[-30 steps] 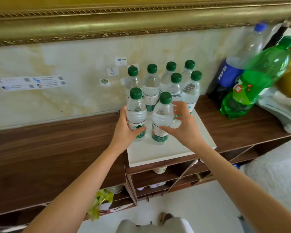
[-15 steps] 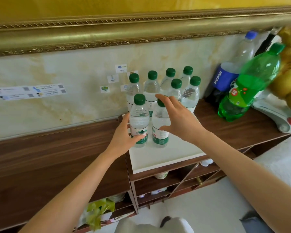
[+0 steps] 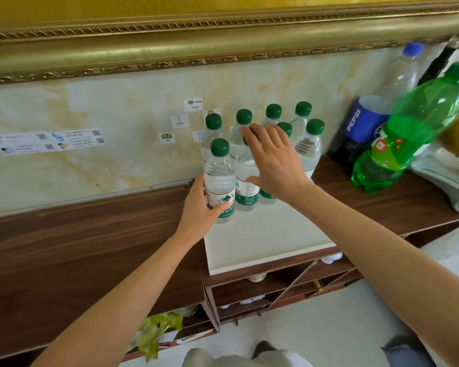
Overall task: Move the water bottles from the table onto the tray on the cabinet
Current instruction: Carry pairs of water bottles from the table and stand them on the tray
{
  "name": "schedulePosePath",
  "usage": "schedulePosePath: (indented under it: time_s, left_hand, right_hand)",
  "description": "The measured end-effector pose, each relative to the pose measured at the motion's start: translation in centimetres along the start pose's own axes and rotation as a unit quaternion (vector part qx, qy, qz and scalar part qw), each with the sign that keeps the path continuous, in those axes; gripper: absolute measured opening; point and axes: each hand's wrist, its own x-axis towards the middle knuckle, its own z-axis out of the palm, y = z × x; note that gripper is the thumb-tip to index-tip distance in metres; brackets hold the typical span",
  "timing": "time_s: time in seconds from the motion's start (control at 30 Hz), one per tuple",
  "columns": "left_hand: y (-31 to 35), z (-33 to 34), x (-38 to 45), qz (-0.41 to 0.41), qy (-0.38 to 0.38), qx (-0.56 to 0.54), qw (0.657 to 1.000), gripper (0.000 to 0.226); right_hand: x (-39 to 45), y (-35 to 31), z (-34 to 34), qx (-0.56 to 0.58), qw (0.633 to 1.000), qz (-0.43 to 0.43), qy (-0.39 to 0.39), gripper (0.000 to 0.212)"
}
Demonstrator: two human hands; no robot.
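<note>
Bright daylight, soft wide-angle edges

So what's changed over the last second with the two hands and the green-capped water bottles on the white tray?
The right hand let go of the front right clear green-capped water bottle and lifted, fingers spread open above the cluster. The left hand kept its grip on the front left green-capped bottle. All the bottles stayed upright on the white tray; the Pepsi bottle and green soda bottle stayed put.
</note>
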Motion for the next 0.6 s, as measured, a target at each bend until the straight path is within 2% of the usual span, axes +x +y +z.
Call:
schedulePosePath:
  time_s: [0.33, 0.6]
  left_hand:
    - [-0.4, 1.5, 1.7, -0.011, 0.089, -0.014, 0.996, 0.071]
    - [-0.8, 1.7, 1.8, -0.015, 0.096, -0.023, 0.995, 0.067]
  right_hand:
    - [-0.3, 0.7, 0.8, 0.027, 0.999, -0.011, 0.015, 0.104]
    - [-0.5, 0.6, 1.2, 0.03, 0.999, -0.002, 0.017, 0.105]
